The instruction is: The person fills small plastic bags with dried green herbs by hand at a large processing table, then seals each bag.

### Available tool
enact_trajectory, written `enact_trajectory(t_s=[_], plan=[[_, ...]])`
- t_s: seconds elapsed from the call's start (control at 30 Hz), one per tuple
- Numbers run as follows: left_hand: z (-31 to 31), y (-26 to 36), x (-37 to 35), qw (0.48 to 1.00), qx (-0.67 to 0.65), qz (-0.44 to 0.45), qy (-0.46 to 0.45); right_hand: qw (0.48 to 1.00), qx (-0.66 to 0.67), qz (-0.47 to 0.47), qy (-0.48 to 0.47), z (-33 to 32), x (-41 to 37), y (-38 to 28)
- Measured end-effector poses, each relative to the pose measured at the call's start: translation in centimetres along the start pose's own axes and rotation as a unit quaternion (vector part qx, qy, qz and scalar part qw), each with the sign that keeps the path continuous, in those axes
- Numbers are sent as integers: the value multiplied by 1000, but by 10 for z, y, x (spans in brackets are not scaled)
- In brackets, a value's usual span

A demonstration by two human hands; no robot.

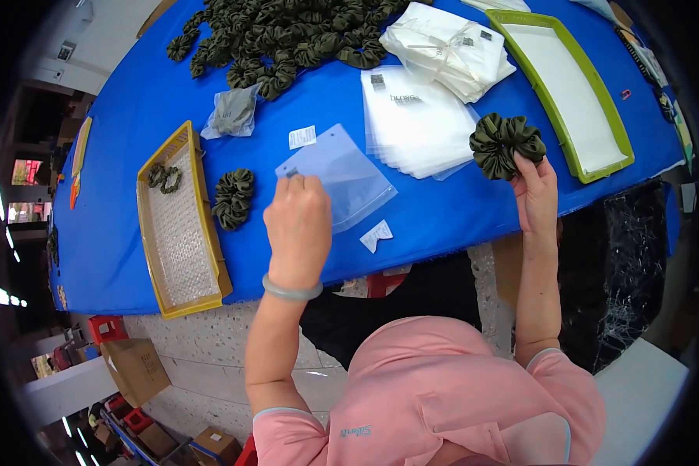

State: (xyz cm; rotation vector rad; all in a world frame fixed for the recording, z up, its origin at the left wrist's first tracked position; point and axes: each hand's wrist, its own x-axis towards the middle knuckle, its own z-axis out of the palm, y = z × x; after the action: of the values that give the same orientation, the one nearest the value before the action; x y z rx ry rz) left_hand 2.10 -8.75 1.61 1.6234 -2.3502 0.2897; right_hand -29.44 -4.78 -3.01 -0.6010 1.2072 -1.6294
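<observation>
My right hand (536, 194) grips a dark green satin scrunchie (499, 147) between thumb and fingers, at the right above the table's front part. With fingers curled in, my left hand (297, 225) is over the left edge of a clear plastic bag (346, 175); what its fingertips hold, if anything, is hidden. Small white printed labels lie by the bag, one label (302, 137) behind it and a folded label (377, 235) in front. Another dark green scrunchie (234, 199) rests left of my left hand.
A heap of dark green scrunchies (279, 39) covers the back of the blue table (124, 116). A yellow tray (180, 248) stands left, a green tray (598, 116) right. Stacked printed bags (419, 124), a tied bag bundle (450, 46) and a bagged scrunchie (234, 111) lie between.
</observation>
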Motion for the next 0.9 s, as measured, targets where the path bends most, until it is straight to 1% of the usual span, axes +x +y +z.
enact_trajectory(t_s=[0.07,0.13,0.17,0.2,0.23,0.27,0.3,0.33,0.4,0.47,0.5,0.53,0.57,0.63,0.67,0.8,0.83,0.9], plan=[[8,0,-22,1000,10,-9,-19,998,-41,-37,-32,20,-8,12],[20,-1,-38,999,-37,1,-18,992,-81,-77,-63,47,-20,26],[23,-4,-43,999,-36,-4,-18,982,-130,-112,-85,65,-33,32],[27,-7,-47,995,-88,-34,-30,967,-178,-148,-106,83,-48,39],[30,-10,-49,987,-141,-65,-40,934,-242,-198,-170,95,-57,45],[33,-12,-50,975,-194,-95,-50,888,-288,-282,-219,108,-61,54],[34,-14,-51,959,-246,-124,-58,830,-329,-364,-266,116,-64,64],[34,-18,-49,959,-247,-127,-55,828,-330,-365,-269,115,-64,74],[29,-28,-46,925,-305,-198,-106,696,-476,-420,-336,115,-65,91],[26,-36,-45,880,-362,-265,-156,646,-479,-442,-396,116,-67,92],[27,-36,-48,878,-364,-268,-156,622,-480,-456,-417,118,-67,93],[29,-35,-50,910,-331,-225,-112,598,-480,-471,-437,121,-66,94],[31,-33,-51,936,-295,-181,-66,595,-480,-472,-438,125,-63,93],[35,-30,-53,972,-216,-92,27,629,-507,-455,-375,133,-55,89],[35,-28,-52,971,-217,-95,28,627,-507,-455,-378,136,-54,92],[36,-23,-44,968,-215,-23,131,564,-543,-508,-358,149,-54,111],[37,-23,-45,967,-216,-24,132,563,-544,-508,-359,152,-52,112],[40,-24,-48,963,-199,-32,177,579,-537,-500,-355,160,-46,112]])
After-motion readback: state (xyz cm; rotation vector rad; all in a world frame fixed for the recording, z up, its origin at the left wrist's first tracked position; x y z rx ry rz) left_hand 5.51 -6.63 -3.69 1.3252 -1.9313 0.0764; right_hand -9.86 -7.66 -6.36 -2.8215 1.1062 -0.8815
